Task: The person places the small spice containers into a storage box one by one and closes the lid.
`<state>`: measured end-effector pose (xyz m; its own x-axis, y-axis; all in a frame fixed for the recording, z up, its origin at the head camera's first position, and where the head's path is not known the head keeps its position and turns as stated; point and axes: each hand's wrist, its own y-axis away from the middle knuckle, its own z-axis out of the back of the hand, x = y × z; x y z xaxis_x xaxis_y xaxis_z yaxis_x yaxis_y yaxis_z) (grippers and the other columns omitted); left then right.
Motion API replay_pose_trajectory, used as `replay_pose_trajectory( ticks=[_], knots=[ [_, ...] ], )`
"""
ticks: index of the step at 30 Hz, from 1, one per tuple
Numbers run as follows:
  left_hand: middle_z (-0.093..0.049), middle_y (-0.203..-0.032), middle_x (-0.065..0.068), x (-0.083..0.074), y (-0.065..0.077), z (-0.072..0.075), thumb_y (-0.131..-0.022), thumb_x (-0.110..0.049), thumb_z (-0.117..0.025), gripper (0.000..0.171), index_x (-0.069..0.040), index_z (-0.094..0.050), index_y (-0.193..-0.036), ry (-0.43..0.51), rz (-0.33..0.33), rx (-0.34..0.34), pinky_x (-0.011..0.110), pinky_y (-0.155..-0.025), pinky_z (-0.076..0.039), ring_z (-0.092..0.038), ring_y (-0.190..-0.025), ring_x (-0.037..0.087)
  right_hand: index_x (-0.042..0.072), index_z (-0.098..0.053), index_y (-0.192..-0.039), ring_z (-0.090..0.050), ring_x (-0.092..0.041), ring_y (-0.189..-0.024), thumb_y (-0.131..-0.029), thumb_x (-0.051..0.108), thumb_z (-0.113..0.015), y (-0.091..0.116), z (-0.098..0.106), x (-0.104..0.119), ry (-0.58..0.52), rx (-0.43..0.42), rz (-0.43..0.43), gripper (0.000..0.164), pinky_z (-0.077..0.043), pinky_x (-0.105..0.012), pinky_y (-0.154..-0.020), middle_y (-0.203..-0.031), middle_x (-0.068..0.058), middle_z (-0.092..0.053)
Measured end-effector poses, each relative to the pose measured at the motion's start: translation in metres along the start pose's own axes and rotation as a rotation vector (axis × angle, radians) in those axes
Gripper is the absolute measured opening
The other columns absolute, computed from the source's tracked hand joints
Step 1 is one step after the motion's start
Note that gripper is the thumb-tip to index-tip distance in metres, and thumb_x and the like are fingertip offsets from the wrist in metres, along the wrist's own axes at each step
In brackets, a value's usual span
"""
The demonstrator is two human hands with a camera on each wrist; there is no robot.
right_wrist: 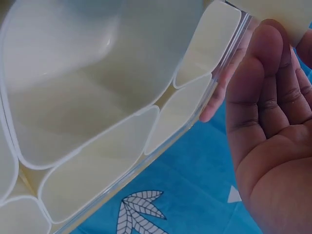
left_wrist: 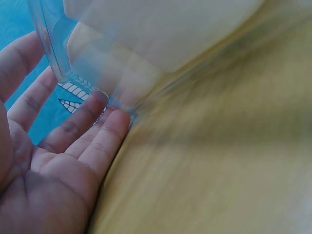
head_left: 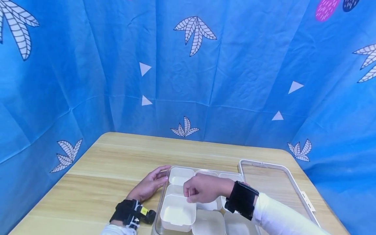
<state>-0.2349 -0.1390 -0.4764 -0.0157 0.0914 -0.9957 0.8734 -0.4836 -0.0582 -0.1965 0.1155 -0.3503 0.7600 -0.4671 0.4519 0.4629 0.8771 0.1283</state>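
My right hand pinches the rim of a small white square box, which sits raised and slightly askew at the near left of a clear plastic case. In the right wrist view, fingers and thumb of the right hand grip a pale edge at the top right. My left hand rests with loosely extended fingers against the left wall of the case. Close up in the left wrist view, fingertips touch the clear wall near its bottom corner.
Several more white boxes stand in rows inside the case. A clear lid with a pale frame lies to the right on the wooden table. Blue patterned cloth hangs behind and at both sides.
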Motion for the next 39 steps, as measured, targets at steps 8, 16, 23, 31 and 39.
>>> replay_pose_trajectory(
  ticks=[8,16,23,31,39],
  knots=[
    [-0.028,-0.148,0.032,0.002,-0.001,0.000,-0.097,-0.014,-0.056,0.060,0.001,-0.028,-0.148,-0.001,-0.007,0.008,0.035,-0.106,-0.038,-0.033,-0.135,0.039,0.012,-0.063,-0.089,-0.043,0.003,-0.051,-0.091,0.010,-0.066,-0.002,-0.006,0.001,0.000,0.011,0.002,0.005,-0.040,-0.011,-0.056,-0.052,0.015,-0.045],
    [-0.028,-0.148,0.032,0.002,0.003,0.001,-0.098,-0.016,-0.056,0.060,0.001,-0.028,-0.149,-0.020,0.001,-0.002,0.037,-0.108,-0.036,-0.031,-0.136,0.041,0.014,-0.062,-0.088,-0.041,0.005,-0.050,-0.092,0.013,-0.066,-0.007,-0.020,0.001,0.059,0.028,-0.022,0.005,-0.037,-0.010,-0.053,-0.052,0.016,-0.043],
    [-0.028,-0.148,0.032,0.002,0.001,0.000,-0.098,-0.015,-0.056,0.060,0.000,-0.027,-0.149,-0.023,0.002,-0.004,0.038,-0.108,-0.035,-0.031,-0.136,0.041,0.015,-0.062,-0.085,-0.042,0.006,-0.050,-0.091,0.014,-0.067,-0.007,-0.026,-0.001,0.075,0.014,-0.049,0.008,-0.038,-0.009,-0.053,-0.053,0.015,-0.044],
    [-0.028,-0.149,0.032,0.003,0.000,0.000,-0.098,-0.016,-0.056,0.061,0.000,-0.027,-0.149,-0.017,-0.003,-0.003,0.037,-0.108,-0.035,-0.030,-0.137,0.041,0.016,-0.059,-0.078,-0.037,0.005,-0.046,-0.089,0.012,-0.069,-0.007,-0.030,0.001,0.063,-0.024,-0.073,0.016,-0.036,-0.010,-0.051,-0.049,0.013,-0.038],
    [-0.029,-0.148,0.031,0.002,0.000,-0.001,-0.098,-0.015,-0.056,0.061,0.001,-0.028,-0.149,-0.012,-0.002,-0.006,0.036,-0.107,-0.036,-0.032,-0.136,0.040,0.015,-0.059,-0.076,-0.038,0.006,-0.048,-0.088,0.012,-0.071,-0.006,-0.034,0.001,0.095,-0.068,-0.062,0.017,-0.036,-0.008,-0.051,-0.051,0.015,-0.039]
  ],
)
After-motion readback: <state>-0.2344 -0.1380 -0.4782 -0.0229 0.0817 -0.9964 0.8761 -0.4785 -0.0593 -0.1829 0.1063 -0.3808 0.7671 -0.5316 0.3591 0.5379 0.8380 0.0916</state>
